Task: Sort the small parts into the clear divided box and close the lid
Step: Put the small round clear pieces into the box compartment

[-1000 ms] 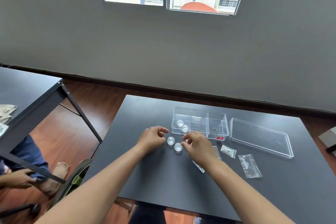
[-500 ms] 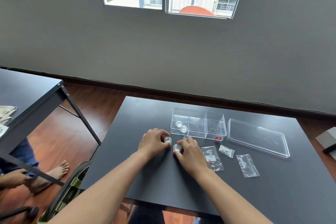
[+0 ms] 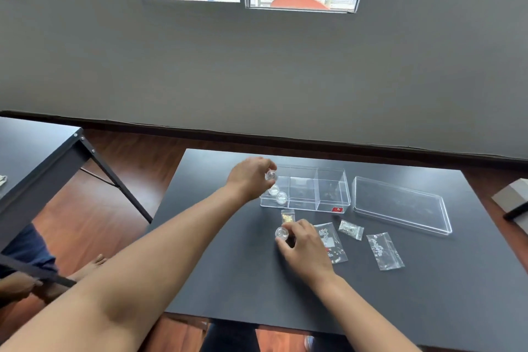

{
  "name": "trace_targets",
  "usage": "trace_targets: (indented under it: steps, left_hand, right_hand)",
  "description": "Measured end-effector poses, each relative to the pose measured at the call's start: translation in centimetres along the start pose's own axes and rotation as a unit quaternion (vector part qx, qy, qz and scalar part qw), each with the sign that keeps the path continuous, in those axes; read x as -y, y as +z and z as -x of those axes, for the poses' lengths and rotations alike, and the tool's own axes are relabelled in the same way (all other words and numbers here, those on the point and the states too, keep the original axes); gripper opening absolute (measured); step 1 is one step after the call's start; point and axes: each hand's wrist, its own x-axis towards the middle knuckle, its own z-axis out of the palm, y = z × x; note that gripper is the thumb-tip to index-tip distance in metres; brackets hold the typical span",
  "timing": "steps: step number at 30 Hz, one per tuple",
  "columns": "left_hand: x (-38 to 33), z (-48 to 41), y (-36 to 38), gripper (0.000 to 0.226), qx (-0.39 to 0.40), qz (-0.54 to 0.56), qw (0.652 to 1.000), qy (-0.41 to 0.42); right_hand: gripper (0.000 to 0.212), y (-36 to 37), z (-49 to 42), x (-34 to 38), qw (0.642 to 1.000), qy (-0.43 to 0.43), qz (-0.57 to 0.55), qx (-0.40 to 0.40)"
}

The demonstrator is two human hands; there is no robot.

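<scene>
— What's the left hand (image 3: 249, 177) doing?

— It's raised over the left end of the clear divided box (image 3: 305, 189), and its grip is pinched on a small round clear jar (image 3: 271, 175), right above the leftmost compartment. Two more little jars (image 3: 277, 193) sit inside that compartment, one just beside the other.

— And the rest of the box?

— The middle compartment looks bare; the right one I can't read through the glare. There's a red sticker (image 3: 337, 209) on the front wall, low at the right end.

— The right hand (image 3: 307, 246)?

— Down near the worktop (image 3: 228, 266), in front of the box. Its grip is closed on another small clear jar (image 3: 281, 232), thumb and fingertips around it. A tiny bag of gold bits (image 3: 287, 216) lies just beyond it.

— Anything further right?

— Three clear zip bags of small parts: one (image 3: 331, 240) partly under the right hand, a smaller one (image 3: 351, 228), then a third (image 3: 384, 250). The lid (image 3: 400, 204) lies flat on the worktop, just right of the box and off it.
</scene>
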Motion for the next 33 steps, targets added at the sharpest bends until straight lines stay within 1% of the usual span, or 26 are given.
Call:
trace_targets:
  steps: [4, 8, 11, 14, 16, 18, 20, 22, 24, 26, 27, 29, 33]
  left_hand:
    - [-0.6, -2.8, 1.1, 0.030, 0.044, -0.155, 0.985, 0.061]
    - [-0.6, -4.1, 1.8, 0.029, 0.076, -0.253, 0.960, 0.097]
    - [-0.3, -4.5, 2.2, 0.032, 0.088, -0.293, 0.944, 0.123]
    - [0.0, -4.8, 2.4, 0.035, 0.088, -0.291, 0.944, 0.127]
    - [0.2, -5.0, 2.3, 0.039, 0.082, -0.262, 0.953, 0.124]
    - [0.6, -4.8, 2.0, 0.038, 0.067, -0.200, 0.973, 0.097]
    - [1.1, -4.4, 1.7, 0.031, 0.023, -0.113, 0.993, 0.037]
    - [1.9, -3.8, 1.4, 0.026, -0.018, -0.029, 0.998, -0.054]
    - [2.4, -3.0, 1.3, 0.028, -0.013, 0.068, 0.985, -0.158]
    - [2.7, -2.1, 1.6, 0.030, 0.005, 0.192, 0.954, -0.231]
    - [2.7, -1.7, 1.8, 0.029, 0.012, 0.243, 0.937, -0.251]
    - [2.6, -1.0, 2.2, 0.029, 0.025, 0.290, 0.918, -0.270]
    - [2.5, -0.4, 2.8, 0.028, 0.015, 0.320, 0.905, -0.282]
  right_hand:
    - [0.023, -0.3, 0.1, -0.2, 1.000, -0.003, -0.008, -0.012]
    - [0.024, -0.9, -0.1, -0.4, 0.999, -0.011, -0.019, -0.027]
    - [0.024, -1.4, -0.1, -0.4, 0.998, -0.023, -0.031, -0.048]
    - [0.021, -2.0, -0.4, -0.1, 0.997, -0.036, -0.043, -0.061]
    - [0.021, -2.7, -0.7, 0.1, 0.995, -0.045, -0.045, -0.071]
    - [0.021, -3.6, -1.3, 0.5, 0.993, -0.053, -0.050, -0.089]
    - [0.023, -4.8, -2.4, 0.9, 0.990, -0.059, -0.055, -0.115]
    - [0.024, -5.8, -4.1, 1.3, 0.988, -0.065, -0.048, -0.131]
    - [0.025, -6.4, -6.1, 1.8, 0.990, -0.067, -0.025, -0.120]
    - [0.027, -6.4, -8.2, 2.2, 0.994, -0.064, -0.001, -0.091]
    - [0.027, -6.3, -9.1, 2.4, 0.995, -0.063, 0.012, -0.074]
    - [0.030, -5.9, -10.7, 2.8, 0.996, -0.070, 0.050, -0.033]
    - [0.033, -5.2, -12.6, 3.5, 0.980, -0.095, 0.169, 0.039]
